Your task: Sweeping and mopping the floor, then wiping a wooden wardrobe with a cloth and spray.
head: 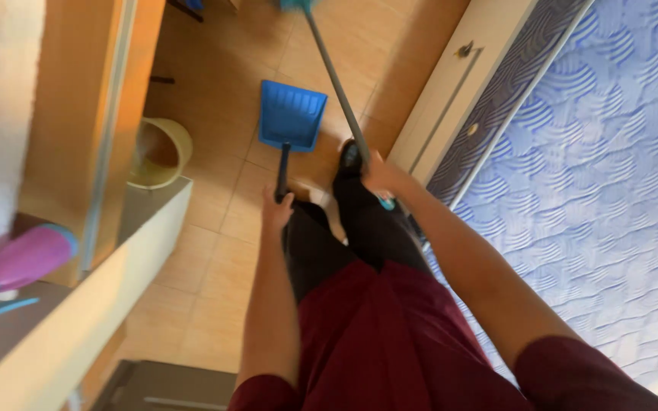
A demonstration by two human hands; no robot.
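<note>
The left hand is gripping the black handle of a blue plastic dustpan, keeping it flat on the tan tiled floor. The right hand is clasping a grey broom pole, angling it toward the far side, beside the blue patterned mattress.

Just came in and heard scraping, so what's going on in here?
A person stands on the tan tiled floor beside a bed with a blue patterned mattress. Their left hand grips the black handle of a blue plastic dustpan, which rests on the tiles. Their right hand holds a grey long-handled broom, whose handle slants past the dustpan's right side. A pale round bin stands to the left.
</note>
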